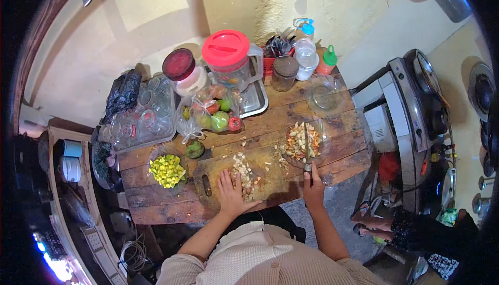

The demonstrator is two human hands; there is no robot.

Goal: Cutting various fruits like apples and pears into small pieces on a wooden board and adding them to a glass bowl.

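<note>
My left hand (230,196) lies with spread fingers on a wooden cutting board (273,181), at the left edge of some pale and orange chopped pieces (245,172). My right hand (314,189) grips the handle of a kitchen knife (307,148), right of the board. Its blade points away from me over a clear glass bowl (326,156) of chopped pale and orange-brown pieces (300,139). Left of the board stands a clear bowl of yellow-green diced pieces (167,171). A green fruit (195,149) rests just behind the board's left part.
Behind the board are a plastic bag of tomatoes and green fruits (220,119), a tray of glassware (152,117), a red-lidded pitcher (226,55), a metal tray (257,100) and jars. An empty glass bowl (324,97) sits back right. A stove (409,102) and another person's legs (376,224) are at right.
</note>
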